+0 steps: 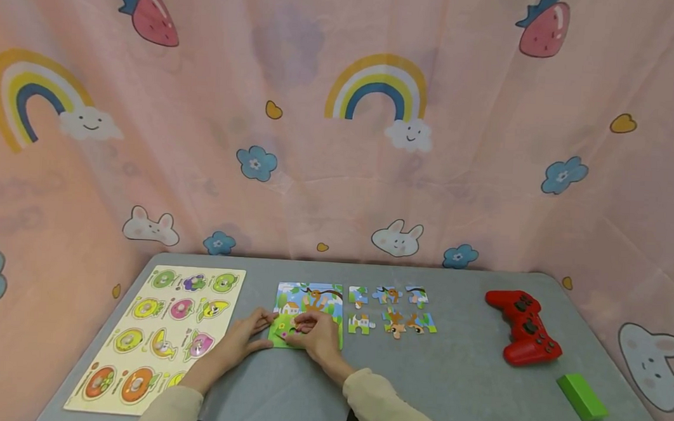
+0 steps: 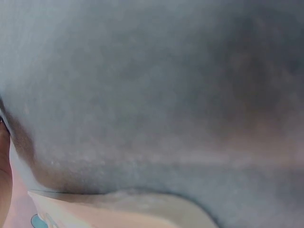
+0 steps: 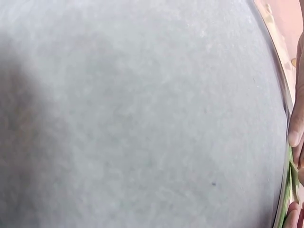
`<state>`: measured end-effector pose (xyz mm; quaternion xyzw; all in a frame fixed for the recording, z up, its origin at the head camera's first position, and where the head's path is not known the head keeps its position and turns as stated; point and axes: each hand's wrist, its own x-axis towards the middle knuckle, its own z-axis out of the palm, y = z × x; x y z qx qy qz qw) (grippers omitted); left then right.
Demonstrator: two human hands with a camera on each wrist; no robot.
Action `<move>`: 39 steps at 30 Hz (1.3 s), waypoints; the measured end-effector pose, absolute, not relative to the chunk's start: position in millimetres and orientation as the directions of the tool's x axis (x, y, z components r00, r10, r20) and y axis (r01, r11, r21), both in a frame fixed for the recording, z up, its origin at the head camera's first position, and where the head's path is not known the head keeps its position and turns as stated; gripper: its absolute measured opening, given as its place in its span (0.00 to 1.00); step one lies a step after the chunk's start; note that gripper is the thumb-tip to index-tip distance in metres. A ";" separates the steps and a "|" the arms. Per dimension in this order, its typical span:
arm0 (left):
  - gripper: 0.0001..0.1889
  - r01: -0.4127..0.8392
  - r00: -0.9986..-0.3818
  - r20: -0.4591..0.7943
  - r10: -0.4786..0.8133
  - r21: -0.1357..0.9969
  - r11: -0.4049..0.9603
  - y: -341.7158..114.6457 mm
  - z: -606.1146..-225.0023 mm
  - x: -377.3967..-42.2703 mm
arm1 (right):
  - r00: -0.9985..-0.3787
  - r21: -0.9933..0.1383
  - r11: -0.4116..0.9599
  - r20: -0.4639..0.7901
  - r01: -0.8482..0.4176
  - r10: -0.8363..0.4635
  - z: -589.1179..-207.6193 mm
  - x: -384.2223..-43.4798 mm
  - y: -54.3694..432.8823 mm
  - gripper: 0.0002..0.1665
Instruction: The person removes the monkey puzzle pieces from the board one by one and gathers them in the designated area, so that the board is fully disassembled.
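Observation:
A square picture puzzle (image 1: 310, 292) lies on the grey table, with a green lower part and a house and animal scene above. My left hand (image 1: 246, 336) rests at its left edge, fingertips and thumb touching the border. Over the lower middle of the puzzle, my right hand (image 1: 321, 338) pinches a green puzzle piece (image 3: 294, 178), seen tilted up from the board in the right wrist view. The fingers cover most of that piece in the head view. The left wrist view shows mainly tabletop and a bit of the left hand (image 2: 4, 171).
Several loose puzzle pieces (image 1: 361, 324) lie in two rows just right of the puzzle. A large fruit-picture board (image 1: 118, 342) covers the table's left side. On the right are a red game controller (image 1: 522, 328) and a green block (image 1: 582, 397). A patterned curtain (image 1: 338, 191) hangs behind.

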<state>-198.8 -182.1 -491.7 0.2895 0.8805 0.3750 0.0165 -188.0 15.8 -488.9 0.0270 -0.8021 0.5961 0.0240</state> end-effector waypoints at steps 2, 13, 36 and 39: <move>0.17 0.504 -0.831 0.196 0.520 0.662 0.556 -181.9 -492.4 -198.9 | -0.997 -0.952 0.296 0.073 -0.075 -0.016 -488.7 -187.6 16.8 0.18; 0.17 0.484 -0.841 0.171 0.514 0.663 0.572 -179.4 -491.3 -200.5 | -0.998 -0.972 0.230 0.035 -0.048 -0.061 -488.7 -185.3 29.5 0.19; 0.18 0.479 -0.843 0.165 0.513 0.666 0.572 -180.9 -492.6 -200.4 | -0.905 -0.996 -0.034 -0.057 0.078 -0.421 -495.0 -198.5 61.2 0.22; 0.18 0.474 -0.845 0.162 0.509 0.666 0.576 -181.8 -493.1 -200.5 | -0.901 -0.994 -0.044 -0.072 0.100 -0.428 -494.3 -199.0 62.7 0.23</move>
